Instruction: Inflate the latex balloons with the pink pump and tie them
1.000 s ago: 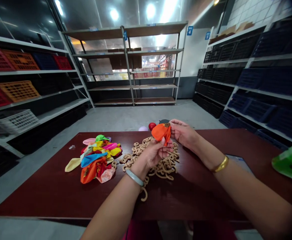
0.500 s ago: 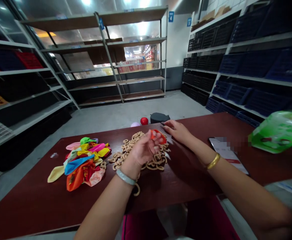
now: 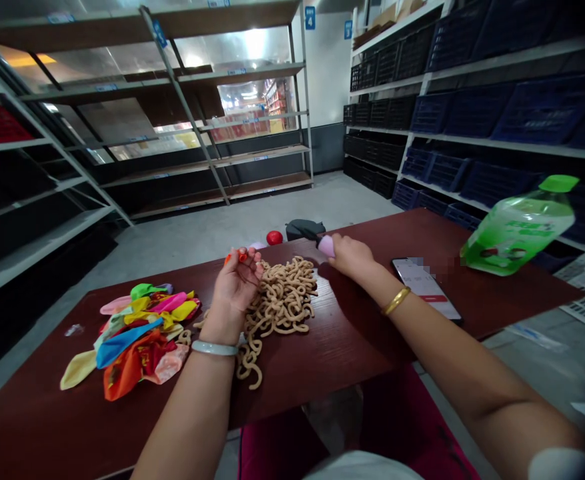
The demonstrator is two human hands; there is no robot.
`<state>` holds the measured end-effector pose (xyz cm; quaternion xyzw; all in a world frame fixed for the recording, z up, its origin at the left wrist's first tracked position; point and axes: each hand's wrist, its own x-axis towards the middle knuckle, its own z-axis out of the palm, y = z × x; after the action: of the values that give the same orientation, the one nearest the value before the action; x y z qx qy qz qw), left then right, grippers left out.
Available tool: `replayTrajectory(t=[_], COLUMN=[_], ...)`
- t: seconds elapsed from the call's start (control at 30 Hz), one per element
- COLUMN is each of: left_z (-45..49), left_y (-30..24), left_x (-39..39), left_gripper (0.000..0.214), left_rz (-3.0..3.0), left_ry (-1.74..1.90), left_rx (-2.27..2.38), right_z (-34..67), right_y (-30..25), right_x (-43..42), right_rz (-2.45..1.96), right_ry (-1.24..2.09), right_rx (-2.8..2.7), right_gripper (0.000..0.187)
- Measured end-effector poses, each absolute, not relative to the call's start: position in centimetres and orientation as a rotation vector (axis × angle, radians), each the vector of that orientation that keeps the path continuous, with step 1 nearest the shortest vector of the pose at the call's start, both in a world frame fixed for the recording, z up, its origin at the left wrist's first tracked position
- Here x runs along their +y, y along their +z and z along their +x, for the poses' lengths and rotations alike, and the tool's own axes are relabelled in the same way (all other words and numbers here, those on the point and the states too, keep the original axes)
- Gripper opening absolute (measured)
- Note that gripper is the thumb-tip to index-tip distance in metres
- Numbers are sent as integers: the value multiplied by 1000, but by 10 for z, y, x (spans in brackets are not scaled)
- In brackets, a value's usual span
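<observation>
- One dark-red table [image 3: 322, 360] spans the lower frame.
- Metal shelves [image 3: 97, 30], upper left.
- Left hand [image 3: 237, 283] holds orange cloth [image 3: 243, 255], mid-frame; right hand [image 3: 353, 257] grips a lilac-handled tool [image 3: 327, 247], mid-frame.
- Blue signs [image 3: 310, 18], top centre, read "4" and "3".

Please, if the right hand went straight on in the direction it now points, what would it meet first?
Probably the dark grey object beyond the table, in line with the lilac-handled tool in the right hand. Depth is unclear, so the hand may pass above it.

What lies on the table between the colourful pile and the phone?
The head view shows a heap of tan curled pieces between the colourful pile and the phone.
</observation>
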<state>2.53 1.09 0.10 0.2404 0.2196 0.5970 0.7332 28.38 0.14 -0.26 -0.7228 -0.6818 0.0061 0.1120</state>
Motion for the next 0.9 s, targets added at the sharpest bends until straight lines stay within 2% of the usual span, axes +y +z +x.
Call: replayTrajectory(t=[0.23, 0.5, 0.9], left_z=[11, 14, 31], left_y=[-7, -13, -15], left_x=[20, 23, 16], left_gripper=[29, 30, 30], left_rz=[305, 263, 463], left_ry=[1534, 1608, 1632], left_rx=[561, 473, 549], right_z=[225, 220, 223], right_y=[20, -20, -22], right_x=[-12, -20, -20], right_rz=[-1636, -1527, -1565], right_ry=[-118, -104, -96], right_rx=[-2197, -2348, -2363], right_gripper=[60, 52, 46])
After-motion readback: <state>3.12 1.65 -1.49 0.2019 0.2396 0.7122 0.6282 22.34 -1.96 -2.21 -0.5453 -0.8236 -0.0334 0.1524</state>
